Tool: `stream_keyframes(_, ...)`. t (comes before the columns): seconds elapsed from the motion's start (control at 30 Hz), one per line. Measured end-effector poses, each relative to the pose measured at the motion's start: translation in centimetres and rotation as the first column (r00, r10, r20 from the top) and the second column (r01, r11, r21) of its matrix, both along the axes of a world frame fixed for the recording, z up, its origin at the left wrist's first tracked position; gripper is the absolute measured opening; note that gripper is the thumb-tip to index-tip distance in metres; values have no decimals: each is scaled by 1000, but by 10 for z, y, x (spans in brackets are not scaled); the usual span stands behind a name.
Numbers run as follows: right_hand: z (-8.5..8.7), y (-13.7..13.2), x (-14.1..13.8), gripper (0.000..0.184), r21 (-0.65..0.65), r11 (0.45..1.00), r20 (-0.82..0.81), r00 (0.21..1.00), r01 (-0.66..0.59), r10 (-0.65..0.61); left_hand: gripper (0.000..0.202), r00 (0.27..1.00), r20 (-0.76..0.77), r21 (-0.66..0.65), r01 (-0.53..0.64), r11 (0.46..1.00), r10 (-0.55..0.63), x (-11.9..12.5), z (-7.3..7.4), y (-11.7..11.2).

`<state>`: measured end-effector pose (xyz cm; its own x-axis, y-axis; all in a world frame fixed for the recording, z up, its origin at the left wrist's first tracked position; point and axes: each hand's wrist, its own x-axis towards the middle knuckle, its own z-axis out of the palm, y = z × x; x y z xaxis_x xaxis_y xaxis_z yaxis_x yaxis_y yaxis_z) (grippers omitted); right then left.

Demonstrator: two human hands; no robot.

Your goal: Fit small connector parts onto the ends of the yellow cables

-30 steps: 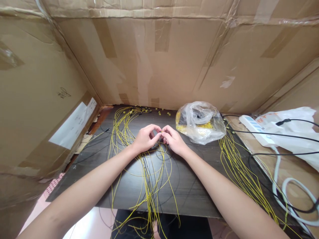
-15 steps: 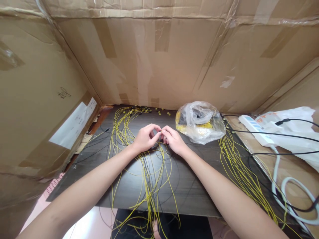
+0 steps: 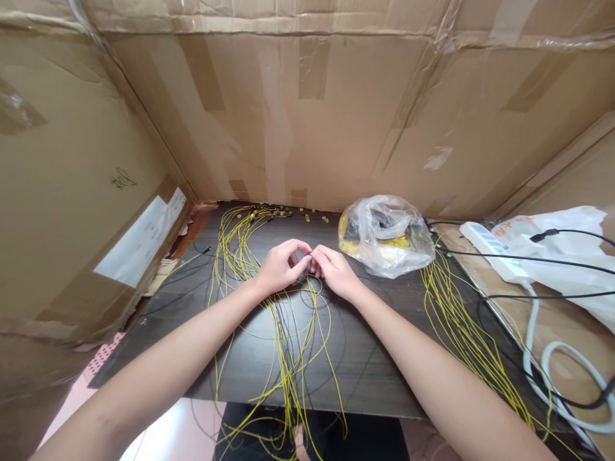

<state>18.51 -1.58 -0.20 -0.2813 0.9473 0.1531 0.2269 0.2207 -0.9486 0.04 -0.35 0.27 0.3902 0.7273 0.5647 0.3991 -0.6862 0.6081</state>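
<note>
Through the head camera I am seeing the left hand (image 3: 284, 267) and the right hand (image 3: 332, 270) meeting over the dark tabletop (image 3: 372, 365), both pinching one tiny piece (image 3: 310, 254) between their fingertips; its details are escaping me. Yellow wires (image 3: 288, 390) are lying under and beside the left hand, some hanging over the near edge. Small yellow bits (image 3: 307, 218) are lying scattered along the far edge. Just beyond the right hand, a clear plastic bag (image 3: 408, 257) is holding yellow things. On the left cardboard wall (image 3: 57, 211), a black scribble (image 3: 123, 179) and a white label (image 3: 137, 246) are showing, but I am not managing to read either. Orange marks (image 3: 516, 225) near the power strip (image 3: 494, 253) are proving illegible too.
</note>
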Motion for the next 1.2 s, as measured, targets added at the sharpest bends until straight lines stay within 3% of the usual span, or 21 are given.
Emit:
stream_keyframes(0.5, 3, -2, 0, 31, 10, 1000, 43, 999, 17, -18, 10, 1000, -8, -19, 6, 1000, -6, 0, 0, 0)
stream_keyframes(1.2, 0, 0, 0, 19, -38, 999, -23, 999, 35, -35, 11, 1000, -14, -44, -3, 999, 2, 1, 2, -2)
